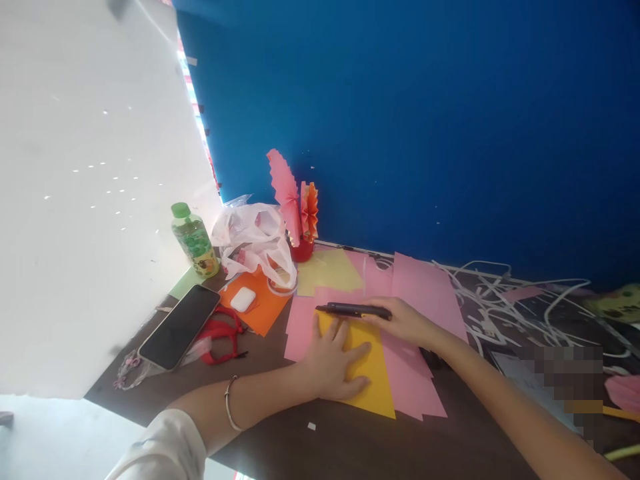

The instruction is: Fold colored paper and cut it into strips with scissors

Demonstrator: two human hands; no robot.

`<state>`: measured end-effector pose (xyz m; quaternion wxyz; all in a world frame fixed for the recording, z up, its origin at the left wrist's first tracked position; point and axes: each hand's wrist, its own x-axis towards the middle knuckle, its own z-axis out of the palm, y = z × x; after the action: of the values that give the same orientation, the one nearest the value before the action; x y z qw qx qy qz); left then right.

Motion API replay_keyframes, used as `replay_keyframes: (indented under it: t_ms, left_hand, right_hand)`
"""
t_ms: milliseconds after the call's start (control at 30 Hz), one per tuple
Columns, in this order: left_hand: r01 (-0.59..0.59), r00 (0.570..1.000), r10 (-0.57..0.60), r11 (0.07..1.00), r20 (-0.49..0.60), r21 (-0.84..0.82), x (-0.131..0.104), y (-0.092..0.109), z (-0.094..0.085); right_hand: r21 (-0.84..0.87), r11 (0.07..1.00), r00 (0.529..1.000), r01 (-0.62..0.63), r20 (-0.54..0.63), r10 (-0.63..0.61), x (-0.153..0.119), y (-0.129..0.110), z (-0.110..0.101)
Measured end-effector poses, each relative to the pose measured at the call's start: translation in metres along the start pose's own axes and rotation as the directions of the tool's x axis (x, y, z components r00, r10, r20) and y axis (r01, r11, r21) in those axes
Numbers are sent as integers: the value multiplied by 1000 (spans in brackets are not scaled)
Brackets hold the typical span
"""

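My left hand (336,360) lies flat with fingers spread on a yellow sheet of paper (373,383). Along the sheet's far edge, my right hand (400,321) grips a slim black pen-shaped tool (350,309) near its right end. The tool lies almost level, its narrow end pointing left, just beyond my left fingertips. Whether it is a pen or a cutter cannot be made out. Several pink sheets (430,290) spread under and behind the yellow one. A pale yellow sheet (327,272) is farther back.
On the left are a phone (180,327), red straps (220,337), a white case (243,299) on orange paper (270,313) and a green-capped bottle (196,243). A plastic bag (255,230) and folded paper fans (285,190) stand near the blue wall (400,133). White cables (490,307) tangle at right.
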<state>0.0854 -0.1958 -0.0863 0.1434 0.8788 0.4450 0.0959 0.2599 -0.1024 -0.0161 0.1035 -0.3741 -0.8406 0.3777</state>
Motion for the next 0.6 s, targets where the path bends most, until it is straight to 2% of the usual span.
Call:
replay_keyframes:
  t_ms: [300, 600]
  left_hand:
    - [15, 1000, -15, 1000, 4, -24, 0, 0, 1]
    - [35, 999, -35, 999, 15, -2, 1, 0, 0]
  right_hand:
    - [5, 1000, 1000, -14, 13, 14, 0, -7, -4]
    - [-57, 998, 1000, -14, -10, 13, -3, -2, -6]
